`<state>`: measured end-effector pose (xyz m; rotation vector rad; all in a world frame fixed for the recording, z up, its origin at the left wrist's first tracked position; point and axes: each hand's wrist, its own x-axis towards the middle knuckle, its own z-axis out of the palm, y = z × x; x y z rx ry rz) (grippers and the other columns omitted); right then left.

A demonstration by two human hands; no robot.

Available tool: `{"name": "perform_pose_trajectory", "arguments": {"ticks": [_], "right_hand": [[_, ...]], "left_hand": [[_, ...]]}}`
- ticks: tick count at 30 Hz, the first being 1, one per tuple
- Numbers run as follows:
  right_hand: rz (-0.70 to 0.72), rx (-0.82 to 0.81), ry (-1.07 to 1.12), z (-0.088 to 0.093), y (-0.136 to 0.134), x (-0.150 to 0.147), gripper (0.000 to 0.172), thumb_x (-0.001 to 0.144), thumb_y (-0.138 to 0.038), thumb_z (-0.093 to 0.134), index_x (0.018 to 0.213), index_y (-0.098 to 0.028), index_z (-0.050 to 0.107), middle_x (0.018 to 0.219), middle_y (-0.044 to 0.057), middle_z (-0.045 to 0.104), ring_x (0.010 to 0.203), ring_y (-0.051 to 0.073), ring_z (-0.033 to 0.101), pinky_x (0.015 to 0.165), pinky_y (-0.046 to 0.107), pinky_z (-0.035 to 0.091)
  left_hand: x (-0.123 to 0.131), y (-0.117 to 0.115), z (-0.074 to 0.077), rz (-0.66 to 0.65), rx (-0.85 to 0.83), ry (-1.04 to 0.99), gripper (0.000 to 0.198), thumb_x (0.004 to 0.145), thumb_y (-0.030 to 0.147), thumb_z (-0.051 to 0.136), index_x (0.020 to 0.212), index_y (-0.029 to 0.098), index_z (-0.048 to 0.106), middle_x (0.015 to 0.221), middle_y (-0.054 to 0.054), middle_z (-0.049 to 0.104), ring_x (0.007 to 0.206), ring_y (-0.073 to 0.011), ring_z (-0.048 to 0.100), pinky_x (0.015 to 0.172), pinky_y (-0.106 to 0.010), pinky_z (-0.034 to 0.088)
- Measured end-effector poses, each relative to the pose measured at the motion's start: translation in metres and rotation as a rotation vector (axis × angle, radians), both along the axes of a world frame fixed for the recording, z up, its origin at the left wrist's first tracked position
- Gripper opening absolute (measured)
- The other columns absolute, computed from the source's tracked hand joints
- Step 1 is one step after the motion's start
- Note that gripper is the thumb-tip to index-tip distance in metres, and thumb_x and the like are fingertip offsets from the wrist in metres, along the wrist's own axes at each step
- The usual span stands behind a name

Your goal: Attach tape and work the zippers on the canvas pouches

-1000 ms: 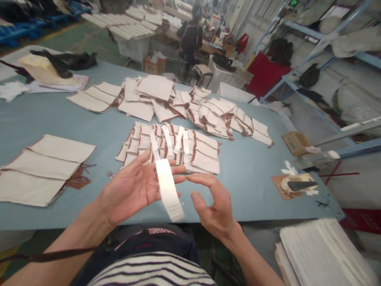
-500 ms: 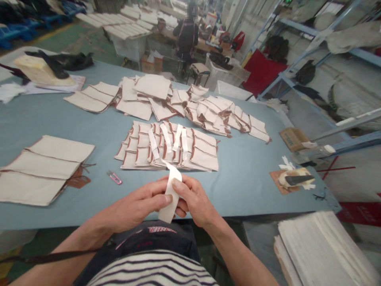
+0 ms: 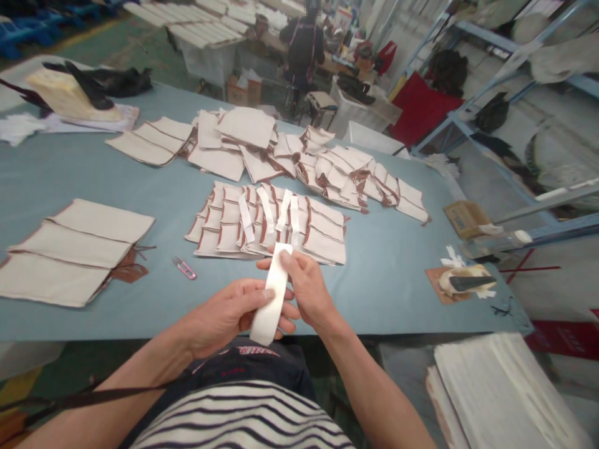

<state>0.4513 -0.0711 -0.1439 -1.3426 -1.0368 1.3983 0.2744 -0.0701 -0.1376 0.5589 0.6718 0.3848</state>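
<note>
Both hands hold one white strip upright over the near edge of the blue table. My left hand pinches its lower half between thumb and fingers. My right hand grips its upper part, with the thumb on the top end. Just beyond lies a fanned row of small cream cloth pieces with brown edges, with several white strips laid across them.
Larger cream pieces lie at the left, a small pink snipper beside them. A heap of cream pieces stretches across the far side. A brown pad with a tool sits at right. White sheets are stacked below right. A person stands behind.
A second ago the strip lay across my open left palm with my right hand apart. Both hands have closed on it and now hold it upright, slightly raised.
</note>
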Motion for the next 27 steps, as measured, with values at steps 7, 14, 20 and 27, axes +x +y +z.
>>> {"name": "perform_pose_trajectory", "arguments": {"ticks": [7,14,20,27], "right_hand": [[0.068,0.074,-0.734,-0.01,-0.022,0.042,0.042,0.105,-0.058,0.061,0.088,-0.023,0.075,0.082,0.007,0.08,0.083,0.024,0.075,0.083,0.033,0.056],[0.015,0.99,-0.852,0.022,-0.047,0.03,0.005,0.103,-0.024,0.074,0.107,-0.026,0.074,0.102,0.006,0.084,0.095,0.023,0.075,0.092,0.039,0.06],[0.162,1.0,-1.103,0.014,-0.037,0.027,0.011,0.106,-0.023,0.07,0.097,-0.023,0.075,0.107,0.007,0.083,0.103,0.025,0.068,0.096,0.041,0.056],[0.165,0.962,-1.1,0.005,-0.039,0.034,0.012,0.108,-0.025,0.069,0.098,-0.024,0.076,0.103,0.006,0.082,0.097,0.023,0.068,0.1,0.041,0.052]], "left_hand": [[0.004,0.014,0.015,0.294,-0.143,0.082,0.027,0.106,0.013,0.06,0.1,0.007,0.086,0.094,-0.018,0.088,0.083,-0.0255,0.084,0.072,-0.035,0.072],[0.014,0.023,0.02,0.353,-0.317,0.022,0.034,0.108,0.008,0.05,0.104,0.006,0.083,0.102,-0.017,0.088,0.087,-0.024,0.084,0.075,-0.033,0.071],[0.013,0.026,0.003,0.215,-0.251,-0.123,0.033,0.106,0.01,0.05,0.103,0.006,0.083,0.091,-0.015,0.086,0.076,-0.0208,0.079,0.073,-0.029,0.066],[0.014,0.026,-0.001,0.163,-0.232,-0.175,0.023,0.1,0.01,0.06,0.103,0.005,0.081,0.103,-0.018,0.085,0.085,-0.023,0.077,0.078,-0.03,0.063]]}}
